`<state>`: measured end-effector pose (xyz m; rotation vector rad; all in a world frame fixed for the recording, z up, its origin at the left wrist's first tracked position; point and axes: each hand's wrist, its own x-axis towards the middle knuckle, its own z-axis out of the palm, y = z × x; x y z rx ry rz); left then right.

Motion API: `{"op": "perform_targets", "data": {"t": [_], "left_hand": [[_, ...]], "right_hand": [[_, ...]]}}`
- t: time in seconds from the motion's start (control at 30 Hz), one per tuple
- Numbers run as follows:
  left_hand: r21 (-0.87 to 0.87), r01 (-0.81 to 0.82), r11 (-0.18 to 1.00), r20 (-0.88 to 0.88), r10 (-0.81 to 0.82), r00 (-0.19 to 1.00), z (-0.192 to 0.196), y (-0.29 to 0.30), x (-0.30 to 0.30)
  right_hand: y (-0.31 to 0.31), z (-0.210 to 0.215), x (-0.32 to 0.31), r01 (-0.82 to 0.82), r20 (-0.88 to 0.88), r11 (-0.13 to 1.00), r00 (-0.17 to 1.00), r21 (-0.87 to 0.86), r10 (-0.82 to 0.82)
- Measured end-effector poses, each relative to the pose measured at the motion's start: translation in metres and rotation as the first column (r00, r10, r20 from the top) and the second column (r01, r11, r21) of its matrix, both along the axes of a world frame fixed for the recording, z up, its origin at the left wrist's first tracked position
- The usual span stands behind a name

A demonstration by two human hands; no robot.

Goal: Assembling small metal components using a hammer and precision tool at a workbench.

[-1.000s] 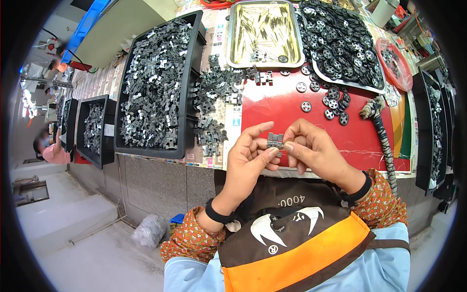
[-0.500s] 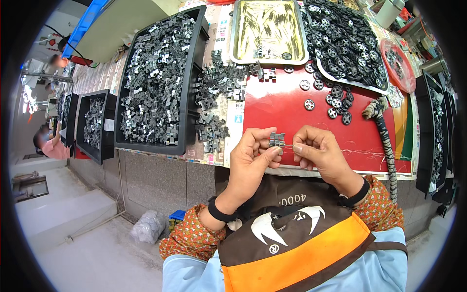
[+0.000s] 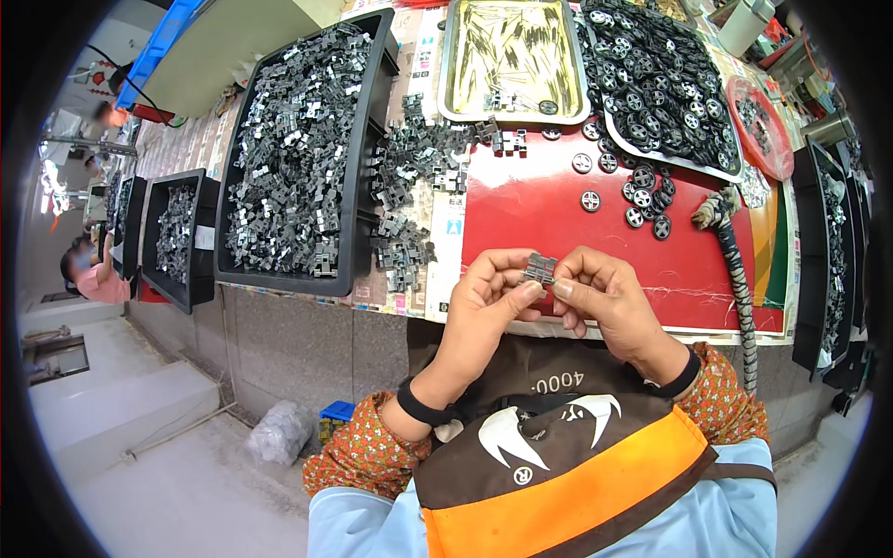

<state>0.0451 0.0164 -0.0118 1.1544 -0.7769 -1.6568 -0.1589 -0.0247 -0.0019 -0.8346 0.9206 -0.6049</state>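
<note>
1. pinching the part (image 3: pixel 540 267) between thumb and fingers, the left hand (image 3: pixel 479 302) holds it up over the red mat (image 3: pixel 521 209), near the mat's front edge.
2. the right hand (image 3: pixel 609 296) has thumb and forefinger drawn close at the part's right side; whether they pinch it or something thin, one cannot tell.
3. a black band (image 3: pixel 423 406) circles the left wrist, with a patterned sleeve (image 3: pixel 367 445) below.
4. beyond the hands, loose wheels (image 3: pixel 590 201) lie on the mat, some apart, some bunched, near the heaped wheel tray (image 3: pixel 670 165).
5. left of that tray stands a metal tray (image 3: pixel 474 117) of thin pins (image 3: pixel 507 60).
6. left of the mat, a loose heap (image 3: pixel 409 153) of dark parts lies beside the big bin (image 3: pixel 288 283), which is filled with similar ones.
7. right of the wheels, a wrapped rod (image 3: pixel 731 249) crosses the mat.
8. at far left, a person (image 3: pixel 110 285) in pink is near a smaller bin (image 3: pixel 197 279).
</note>
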Motion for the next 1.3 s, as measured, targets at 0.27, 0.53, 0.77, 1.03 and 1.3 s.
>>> {"op": "perform_targets", "data": {"t": [0.27,0.53,0.77,1.03,1.3], "left_hand": [[0.064,-0.082,0.995,-0.106,0.089,0.990,-0.005,-0.002,0.007],[0.053,-0.102,0.993,-0.122,0.108,0.987,-0.007,-0.009,0.007],[0.024,-0.142,0.990,-0.096,0.144,0.985,-0.014,-0.011,0.005],[-0.090,-0.145,0.985,0.103,0.154,0.983,-0.033,-0.018,-0.006],[-0.259,-0.108,0.960,0.427,0.214,0.879,-0.043,-0.036,-0.025]], "right_hand": [[-0.052,0.018,-0.012,-0.197,-0.367,0.939,0.926,-0.282,0.084],[-0.088,-0.008,-0.024,-0.661,-0.816,0.480,0.439,-0.577,-0.376],[-0.085,-0.023,-0.019,-0.673,-0.782,0.398,0.522,-0.623,-0.342],[-0.053,-0.020,0.005,-0.654,-0.771,0.440,0.615,-0.616,-0.166],[-0.040,0.000,-0.030,-0.502,-0.698,0.563,0.687,-0.657,-0.201]]}}
